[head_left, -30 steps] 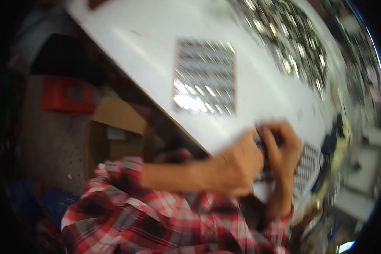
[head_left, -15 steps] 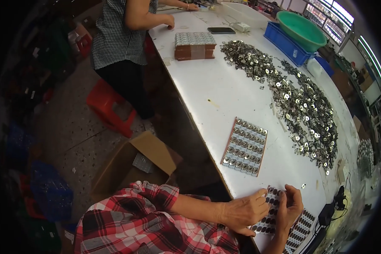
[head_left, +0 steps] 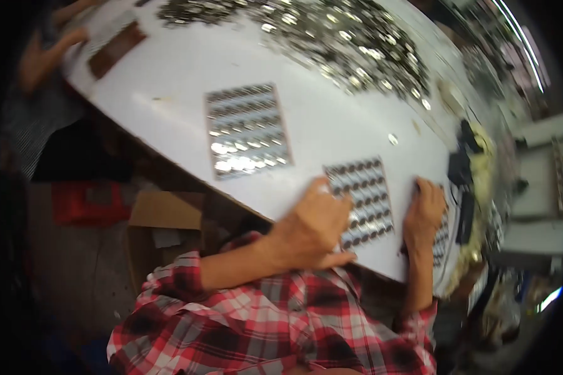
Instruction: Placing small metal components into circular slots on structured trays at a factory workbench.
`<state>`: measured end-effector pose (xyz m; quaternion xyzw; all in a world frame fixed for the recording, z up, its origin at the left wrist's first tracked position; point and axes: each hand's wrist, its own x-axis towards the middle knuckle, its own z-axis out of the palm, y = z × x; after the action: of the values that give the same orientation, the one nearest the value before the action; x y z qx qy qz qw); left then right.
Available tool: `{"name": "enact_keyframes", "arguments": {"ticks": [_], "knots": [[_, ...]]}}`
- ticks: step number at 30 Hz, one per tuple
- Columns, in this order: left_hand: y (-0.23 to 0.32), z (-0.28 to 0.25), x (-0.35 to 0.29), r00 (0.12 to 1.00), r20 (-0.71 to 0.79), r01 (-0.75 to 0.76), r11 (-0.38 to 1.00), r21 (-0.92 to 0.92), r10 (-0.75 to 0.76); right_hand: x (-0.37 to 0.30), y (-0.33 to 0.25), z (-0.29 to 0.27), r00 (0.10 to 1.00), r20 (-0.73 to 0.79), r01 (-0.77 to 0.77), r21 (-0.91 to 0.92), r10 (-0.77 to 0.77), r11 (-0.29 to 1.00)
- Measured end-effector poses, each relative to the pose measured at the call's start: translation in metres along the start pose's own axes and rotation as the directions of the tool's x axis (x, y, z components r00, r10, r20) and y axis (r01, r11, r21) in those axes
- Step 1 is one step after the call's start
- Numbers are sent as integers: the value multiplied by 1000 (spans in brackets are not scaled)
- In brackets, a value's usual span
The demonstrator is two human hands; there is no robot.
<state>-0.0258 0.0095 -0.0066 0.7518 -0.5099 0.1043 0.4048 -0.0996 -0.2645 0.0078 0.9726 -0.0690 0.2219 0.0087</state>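
My left hand (head_left: 316,219) lies against the left edge of a flat panel (head_left: 366,203) set with rows of dark round parts. Its thumb is stretched away from the bent fingers, and motion blurs the fingertips. My right hand (head_left: 424,215) has its fingers bent over a second panel (head_left: 441,240) of similar dark parts, near the table's right end. The hand covers much of that panel. Farther left lies a third panel (head_left: 249,128), with rows of shiny metal parts, which neither hand touches.
A wide heap of loose shiny metal pieces (head_left: 350,44) spreads over the far side of the white table (head_left: 169,119). One loose piece (head_left: 392,139) lies apart. Black cables and adapters (head_left: 461,162) sit at the right. Another person's hand (head_left: 50,56) is near a brown stack (head_left: 115,50). An open cardboard box (head_left: 165,209) stands below.
The view has swung to the right. My hands have moved apart: the right has left the middle panel for the right one, while the left stays at the middle panel's edge.
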Motion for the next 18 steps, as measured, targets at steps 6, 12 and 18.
{"name": "enact_keyframes", "arguments": {"ticks": [6, 12, 18], "knots": [[0, 1, 9, 997, 43, -73, 990, 123, 68, 11, -8, -30, 996, 77, -58, 147, 47, 987], [2, 3, 5, 997, 50, -64, 987, 149, 57, 64, -18, 4, 996, 88, -59, 492, 17, 869], [3, 2, 7, 998, 45, -53, 989, 137, 47, 95, 6, 28, 987, 117, 71, 303, -111, 950]]}}
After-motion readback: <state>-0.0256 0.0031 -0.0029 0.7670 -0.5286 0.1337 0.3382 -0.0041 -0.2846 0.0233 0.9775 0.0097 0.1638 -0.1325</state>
